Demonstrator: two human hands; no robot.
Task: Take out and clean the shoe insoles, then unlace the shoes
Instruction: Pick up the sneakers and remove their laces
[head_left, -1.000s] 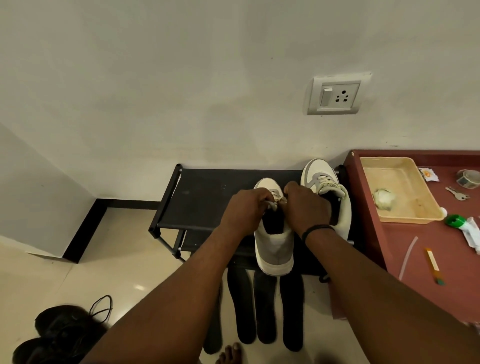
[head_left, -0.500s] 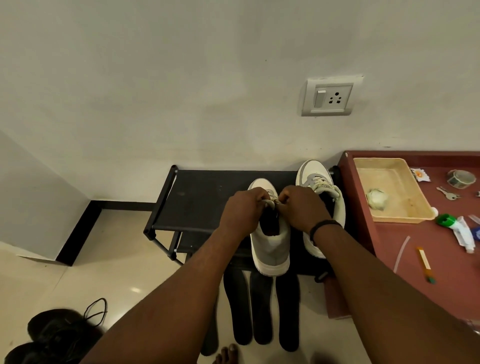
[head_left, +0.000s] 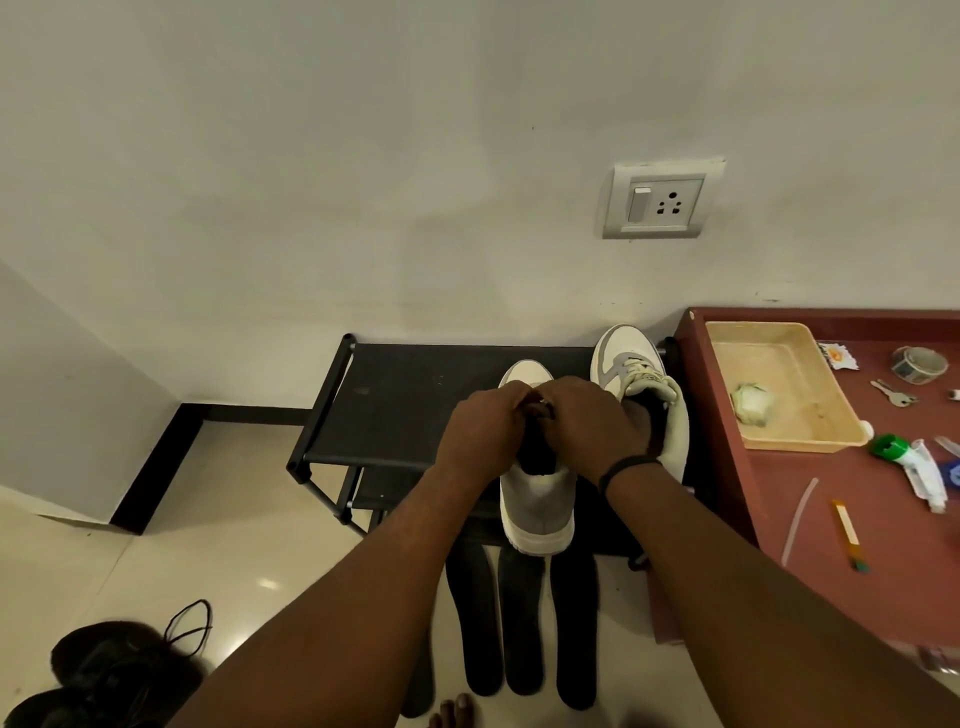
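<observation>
Tray: a shallow beige tray sits on the red-brown table and holds one crumpled pale cloth.
Near shoe: a white and grey sneaker stands on the black shoe rack, heel toward the camera, dark opening showing.
Far shoe: its mate stands just to the right, laces bunched on the tongue.
Insoles: dark insoles lie on the floor below the rack.
Left hand: curled at the near shoe's lace area; what it pinches is hidden.
Right hand: likewise curled there, touching the left.
Change: both hands sit closer together than a second ago, covering the lace seen then.
</observation>
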